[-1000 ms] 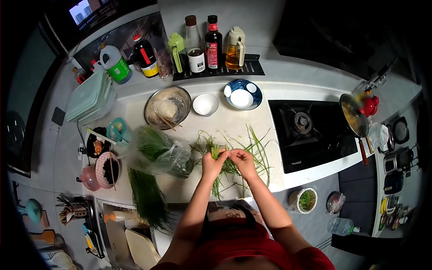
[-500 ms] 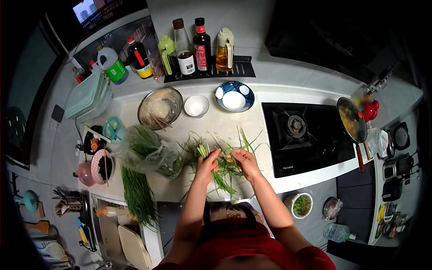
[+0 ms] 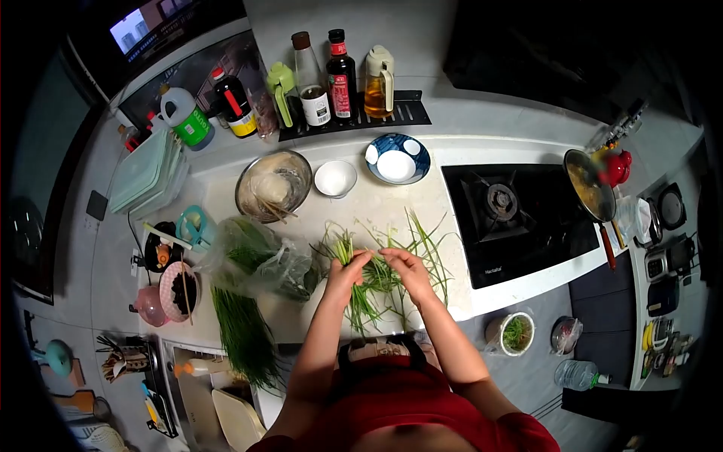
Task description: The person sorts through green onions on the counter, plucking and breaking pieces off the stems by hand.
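Observation:
My left hand [image 3: 349, 273] is closed round a small bunch of chives [image 3: 340, 247], their pale ends pointing up and away from me. Just to its right is my right hand [image 3: 407, 273], thumb and fingers drawn together close to the left fingertips. Whatever it pinches is too small to make out. Loose chives [image 3: 433, 252] lie scattered on the counter under and around both hands. Left of them, a clear plastic bag [image 3: 282, 264] with greens inside stands on the counter. A large bundle of chives [image 3: 245, 331] hangs over the counter's front edge.
A steel bowl [image 3: 252, 207] with dough and chopsticks, a white bowl [image 3: 336, 179] and a blue bowl [image 3: 398, 159] line the back. Right is a gas stove [image 3: 527, 256] with a lidded pan [image 3: 587, 184]. A bin [image 3: 525, 343] with green scraps stands on the floor.
The whole view has shifted slightly. My right hand's fingers have come nearer the left fingertips. The left hand still grips the chives.

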{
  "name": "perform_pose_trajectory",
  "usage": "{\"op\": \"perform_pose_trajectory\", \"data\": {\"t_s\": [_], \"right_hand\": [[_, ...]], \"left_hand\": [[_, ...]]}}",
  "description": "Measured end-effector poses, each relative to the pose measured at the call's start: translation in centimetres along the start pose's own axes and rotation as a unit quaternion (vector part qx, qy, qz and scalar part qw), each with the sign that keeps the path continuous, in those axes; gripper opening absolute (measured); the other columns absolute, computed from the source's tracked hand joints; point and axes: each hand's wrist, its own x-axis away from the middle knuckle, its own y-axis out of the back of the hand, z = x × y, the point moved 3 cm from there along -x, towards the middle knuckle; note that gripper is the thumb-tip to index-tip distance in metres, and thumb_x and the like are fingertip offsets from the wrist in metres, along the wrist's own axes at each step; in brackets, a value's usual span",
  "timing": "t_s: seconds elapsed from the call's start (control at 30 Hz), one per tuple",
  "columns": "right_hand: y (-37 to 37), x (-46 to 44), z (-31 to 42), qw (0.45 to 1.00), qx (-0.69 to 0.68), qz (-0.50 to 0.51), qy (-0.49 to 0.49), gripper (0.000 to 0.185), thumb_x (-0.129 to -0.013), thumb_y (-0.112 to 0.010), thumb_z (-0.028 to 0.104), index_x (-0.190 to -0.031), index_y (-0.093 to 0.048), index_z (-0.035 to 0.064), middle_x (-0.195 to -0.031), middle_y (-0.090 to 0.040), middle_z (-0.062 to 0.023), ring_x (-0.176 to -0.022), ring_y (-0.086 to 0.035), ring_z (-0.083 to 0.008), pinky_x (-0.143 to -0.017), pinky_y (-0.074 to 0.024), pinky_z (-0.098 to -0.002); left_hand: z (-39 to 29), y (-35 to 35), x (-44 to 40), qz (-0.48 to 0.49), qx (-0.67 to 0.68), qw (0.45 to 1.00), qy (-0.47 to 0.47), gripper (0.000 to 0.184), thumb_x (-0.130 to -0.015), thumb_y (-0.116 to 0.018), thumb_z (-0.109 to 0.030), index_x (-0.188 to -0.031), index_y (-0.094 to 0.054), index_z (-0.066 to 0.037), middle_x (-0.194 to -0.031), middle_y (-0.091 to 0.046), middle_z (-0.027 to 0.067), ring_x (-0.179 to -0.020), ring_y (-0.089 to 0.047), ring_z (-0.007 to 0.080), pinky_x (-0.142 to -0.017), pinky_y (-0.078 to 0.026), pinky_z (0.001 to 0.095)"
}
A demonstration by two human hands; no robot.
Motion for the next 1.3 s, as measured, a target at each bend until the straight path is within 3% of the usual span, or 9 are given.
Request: {"op": "perform_pose_trajectory", "data": {"t_s": [0.13,0.3,0.5,0.57,0.67,0.77,0.87,1.2,1.3], "right_hand": [[-0.6,0.2,-1.0,0.998,0.06,0.026,-0.019,0.014,-0.078,-0.061,0.009,-0.088,-0.062,-0.0002,-0.082,-0.062,-0.0033,-0.075,-0.054,-0.0089,-0.071,-0.0418,-0.0205],[-1.2,0.7,0.1,0.997,0.069,0.025,-0.005,0.014,-0.078,-0.061,0.01,-0.086,-0.062,-0.0007,-0.081,-0.063,-0.0039,-0.075,-0.055,-0.0085,-0.07,-0.0421,-0.0212],[-1.2,1.2,0.6,0.992,0.116,0.04,-0.009,0.015,-0.079,-0.06,0.012,-0.086,-0.063,-0.0011,-0.082,-0.063,-0.0039,-0.077,-0.055,-0.0084,-0.073,-0.0426,-0.0225],[-1.2,1.1,0.4,0.994,0.1,0.05,-0.017,0.015,-0.08,-0.059,0.012,-0.088,-0.063,-0.0009,-0.084,-0.063,-0.0043,-0.079,-0.055,-0.0086,-0.074,-0.0426,-0.0226],[-1.1,1.2,-0.3,0.997,0.045,0.064,-0.021,0.016,-0.082,-0.056,0.011,-0.09,-0.063,-0.0004,-0.086,-0.063,-0.0053,-0.081,-0.055,-0.0092,-0.075,-0.0425,-0.0229],[-1.3,1.4,0.4,0.994,0.044,0.104,-0.006,0.016,-0.083,-0.054,0.01,-0.092,-0.062,0.0,-0.088,-0.064,-0.0061,-0.082,-0.056,-0.0103,-0.077,-0.0425,-0.0236],[-1.5,1.8,0.4,0.99,0.052,0.133,0.004,0.017,-0.083,-0.054,0.011,-0.093,-0.062,0.0001,-0.089,-0.064,-0.0063,-0.084,-0.056,-0.011,-0.078,-0.0426,-0.0238],[0.0,1.3,-0.3,0.998,-0.002,0.06,-0.014,0.017,-0.084,-0.052,0.01,-0.092,-0.061,-0.0015,-0.088,-0.063,-0.0086,-0.083,-0.057,-0.0132,-0.079,-0.0431,-0.0252],[0.1,1.3,-0.4,0.998,-0.013,0.059,-0.007,0.018,-0.084,-0.052,0.011,-0.093,-0.061,-0.0018,-0.087,-0.063,-0.0091,-0.082,-0.056,-0.0134,-0.078,-0.0431,-0.0253]], "left_hand": [[0.2,0.2,0.1,0.004,-0.018,1.0,-0.008,0.02,-0.074,-0.065,-0.019,-0.082,-0.059,-0.001,-0.051,-0.04,-0.0045,-0.044,-0.031,0.0054,-0.041,-0.025,0.0237],[0.0,1.5,-0.5,-0.098,0.158,0.983,0.004,0.013,-0.074,-0.064,-0.018,-0.076,-0.056,-0.007,-0.062,-0.042,-0.0055,-0.045,-0.029,0.0043,-0.041,-0.023,0.0223],[-1.4,-0.2,1.3,-0.019,-0.097,0.994,-0.036,0.027,-0.077,-0.063,-0.032,-0.082,-0.059,-0.006,-0.053,-0.037,-0.0057,-0.044,-0.03,0.0041,-0.041,-0.024,0.0221],[-0.8,-0.3,1.5,-0.046,-0.125,0.991,-0.017,0.026,-0.081,-0.057,-0.032,-0.082,-0.057,-0.005,-0.056,-0.04,-0.0036,-0.045,-0.034,0.0056,-0.041,-0.029,0.0218],[1.0,1.4,0.1,-0.114,-0.049,0.984,-0.13,0.024,-0.085,-0.051,-0.028,-0.082,-0.054,-0.005,-0.059,-0.043,-0.0012,-0.048,-0.039,0.0075,-0.043,-0.033,0.0226],[0.7,2.2,0.1,-0.051,-0.034,0.995,-0.073,0.021,-0.084,-0.053,-0.024,-0.083,-0.055,-0.003,-0.066,-0.052,0.0012,-0.053,-0.045,0.008,-0.044,-0.035,0.0232],[-1.3,0.3,1.5,-0.009,-0.152,0.985,-0.082,0.02,-0.081,-0.058,-0.02,-0.08,-0.058,0.0,-0.071,-0.057,0.0037,-0.058,-0.05,0.0087,-0.05,-0.039,0.0249],[-0.2,1.5,1.8,-0.067,-0.141,0.988,0.007,0.019,-0.074,-0.065,-0.024,-0.079,-0.062,-0.005,-0.06,-0.049,-0.004,-0.045,-0.036,0.0041,-0.04,-0.027,0.0225],[-0.5,1.3,2.0,-0.078,-0.146,0.986,0.012,0.018,-0.075,-0.065,-0.021,-0.079,-0.061,-0.004,-0.063,-0.052,-0.0024,-0.05,-0.042,0.005,-0.043,-0.032,0.0228]]}}
